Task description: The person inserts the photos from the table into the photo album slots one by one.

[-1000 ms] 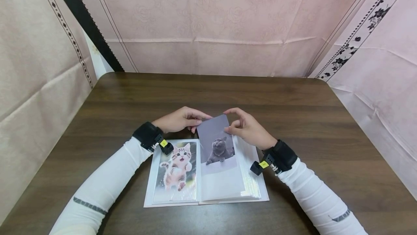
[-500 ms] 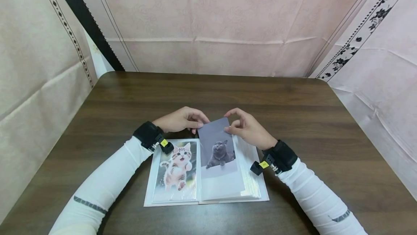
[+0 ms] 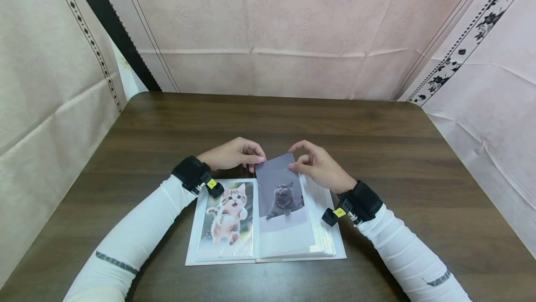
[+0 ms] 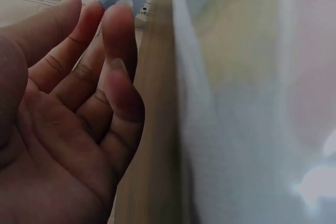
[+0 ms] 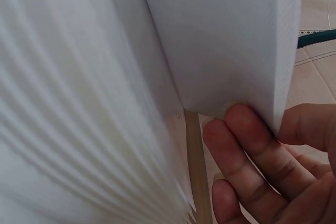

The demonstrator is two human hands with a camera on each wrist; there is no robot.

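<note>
A photo of a grey cat (image 3: 283,197) lies partly in the clear sleeve of an open photo album (image 3: 191,251), its upper end sticking out past the page top. My left hand (image 3: 236,154) holds the photo's upper left corner with its fingertips; the left wrist view shows the fingers (image 4: 119,35) bent at that corner. My right hand (image 3: 320,164) pinches the photo's right edge near the top between thumb and fingers. In the right wrist view the fingertips (image 5: 247,124) press against a pale sheet beside the fanned pages (image 5: 79,87).
On the album's left page sits a photo of a striped kitten (image 3: 229,216). The album lies near the front of a brown wooden table (image 3: 167,125). Pale patterned cloth (image 3: 293,27) hangs behind and at both sides. Each wrist wears a black band with a small camera.
The grey cat photo has slid slightly down into the sleeve. My left fingers have drawn in a little at its corner. My right hand and the album have hardly moved.
</note>
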